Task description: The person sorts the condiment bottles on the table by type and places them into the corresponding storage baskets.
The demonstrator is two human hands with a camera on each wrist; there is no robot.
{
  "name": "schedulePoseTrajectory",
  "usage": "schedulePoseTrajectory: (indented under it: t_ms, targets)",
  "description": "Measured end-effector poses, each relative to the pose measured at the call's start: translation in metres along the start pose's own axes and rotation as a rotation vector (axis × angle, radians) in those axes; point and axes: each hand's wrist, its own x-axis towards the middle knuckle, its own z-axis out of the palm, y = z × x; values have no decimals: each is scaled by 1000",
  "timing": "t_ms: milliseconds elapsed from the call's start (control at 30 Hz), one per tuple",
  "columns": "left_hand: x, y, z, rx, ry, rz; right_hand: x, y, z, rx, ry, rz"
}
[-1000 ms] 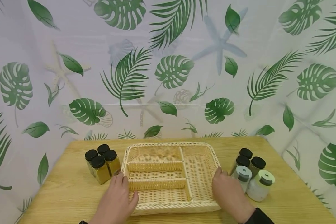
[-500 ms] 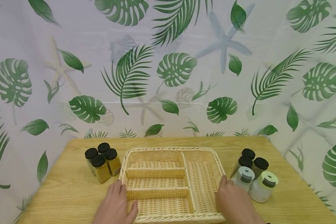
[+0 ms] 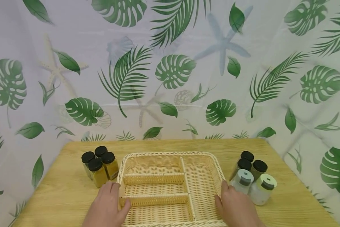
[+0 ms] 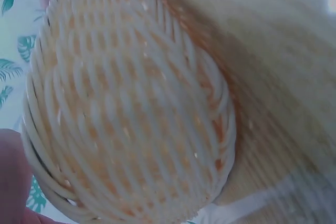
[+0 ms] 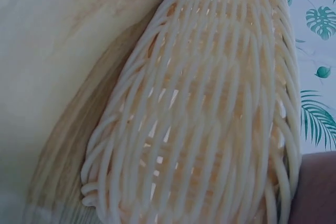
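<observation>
In the head view, the left hand [image 3: 105, 205] at seven o'clock and right hand [image 3: 239, 206] at five, both curled, grip the cream rectangular wicker basket [image 3: 158, 189] at six, seemingly positioning it, the next move probably calling for an even release

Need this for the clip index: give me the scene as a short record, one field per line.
left hand: holds left side of wicker basket
right hand: holds its right side
compartments: four; three in a column at left, one long at right
left of basket: four black-lidded jars
right of basket: three black-lidded jars, pale-blue-lidded jar, yellow-green-lidded jar
surface: wood-grain table
backdrop: white, printed with starfish and green leaves
</observation>
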Motion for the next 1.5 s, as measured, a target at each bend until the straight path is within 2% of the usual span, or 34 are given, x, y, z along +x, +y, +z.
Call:
schedulePoseTrajectory:
  t_ms: [200, 333, 500, 733, 900, 967, 1033, 1133, 1167, 1233, 1300, 1400, 1500]
  targets:
    - [8, -11, 0, -77, -100, -66, 0, 4, 2, 61, -25, 48]
    - [13, -17, 2, -128, -145, -106, 1, 5, 4, 64, -19, 38]
    - [13, -20, 4, -144, -134, -91, 0, 6, 4, 59, 9, 10]
    - [7, -21, 6, -116, -89, -77, 2, 4, 1, 47, -45, 19]
    - [4, -22, 8, -112, -76, -89, 2, -3, -14, 5, -54, 26]
    - [4, -22, 9, -120, -77, -92, 1, -3, -27, -10, 15, 21]
    - [4, -20, 9, -133, -80, -92, 2, 1, -42, -19, 142, 3]
    - [4, -19, 9, -151, -81, -86, 9, 19, -62, -37, 323, -26]
    - [4, -19, 9, -153, -83, -86, 14, 26, -68, -43, 344, -28]
    - [5, -18, 9, -155, -87, -92, 25, 41, -77, -38, 304, -8]
    - [5, -18, 9, -152, -79, -93, 36, 55, -81, -25, 203, 27]
    - [5, -17, 9, -139, -59, -82, 51, 70, -82, -7, 56, 77]
    - [6, -17, 8, -124, -39, -56, 61, 80, -77, -13, -17, 81]
